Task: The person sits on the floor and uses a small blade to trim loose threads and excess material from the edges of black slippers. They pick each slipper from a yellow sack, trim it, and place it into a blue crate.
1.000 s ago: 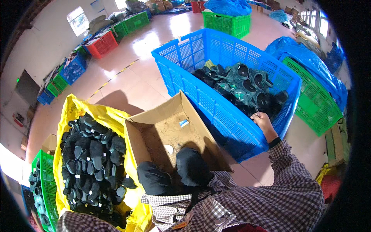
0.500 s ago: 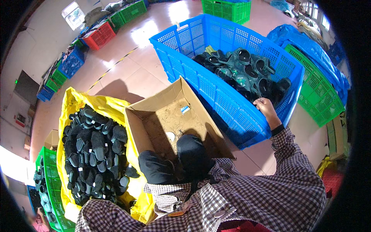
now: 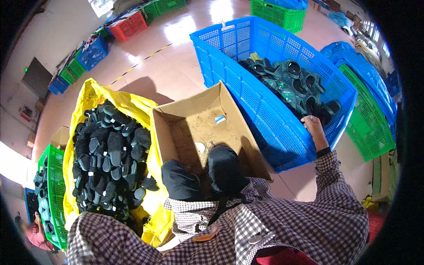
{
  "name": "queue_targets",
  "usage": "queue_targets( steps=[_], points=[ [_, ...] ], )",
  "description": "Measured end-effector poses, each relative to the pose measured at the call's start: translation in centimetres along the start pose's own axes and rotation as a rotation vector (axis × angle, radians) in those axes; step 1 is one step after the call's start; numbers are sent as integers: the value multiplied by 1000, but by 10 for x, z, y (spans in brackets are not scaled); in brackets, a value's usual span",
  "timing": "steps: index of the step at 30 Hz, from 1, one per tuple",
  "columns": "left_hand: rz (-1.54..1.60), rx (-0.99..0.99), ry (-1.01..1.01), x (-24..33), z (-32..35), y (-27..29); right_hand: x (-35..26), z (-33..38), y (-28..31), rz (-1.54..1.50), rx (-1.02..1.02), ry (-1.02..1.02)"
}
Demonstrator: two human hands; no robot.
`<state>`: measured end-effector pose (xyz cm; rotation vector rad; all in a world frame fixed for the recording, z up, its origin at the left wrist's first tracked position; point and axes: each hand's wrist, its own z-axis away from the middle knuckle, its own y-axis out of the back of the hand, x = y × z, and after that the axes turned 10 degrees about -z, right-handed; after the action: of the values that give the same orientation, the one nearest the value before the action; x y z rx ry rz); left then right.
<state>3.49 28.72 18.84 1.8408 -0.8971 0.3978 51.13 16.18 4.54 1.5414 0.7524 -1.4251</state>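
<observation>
My right hand (image 3: 313, 131) is over the near right edge of a large blue plastic crate (image 3: 260, 112), fingertips pinched together beside the shoes inside. Something thin shows at the fingertips, too small to name. Dark shoes (image 3: 297, 86), some with a greenish sheen, are heaped in the crate. My left hand is out of sight; only the checked left sleeve (image 3: 110, 236) shows at the lower left. By that sleeve stands an open yellow sack (image 3: 148, 106) full of black fuzzy slippers (image 3: 114, 148) with grey soles.
An open cardboard box (image 3: 187, 108) stands before my knees, holding a small blue-and-white piece (image 3: 220, 119) and a white disc (image 3: 200, 146). Green crates flank me at left (image 3: 56, 194) and right (image 3: 369, 128). At the lower left is another person (image 3: 37, 234).
The whole view has swung, so the crate, box and sack sit further right or lower. My right hand stays at the crate's near right edge, fingers still pinched.
</observation>
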Motion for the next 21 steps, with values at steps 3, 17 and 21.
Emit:
queue_targets(
  steps=[3,17,21],
  points=[
    [41,29,-5,2,26,16,16,-12,5,46,52,-14],
    [392,75,-32,29,166,117,-9,2,-7,377,569,747],
    [679,-356,309,-21,213,100,-47,101,-76,-63,78,230]
  ],
)
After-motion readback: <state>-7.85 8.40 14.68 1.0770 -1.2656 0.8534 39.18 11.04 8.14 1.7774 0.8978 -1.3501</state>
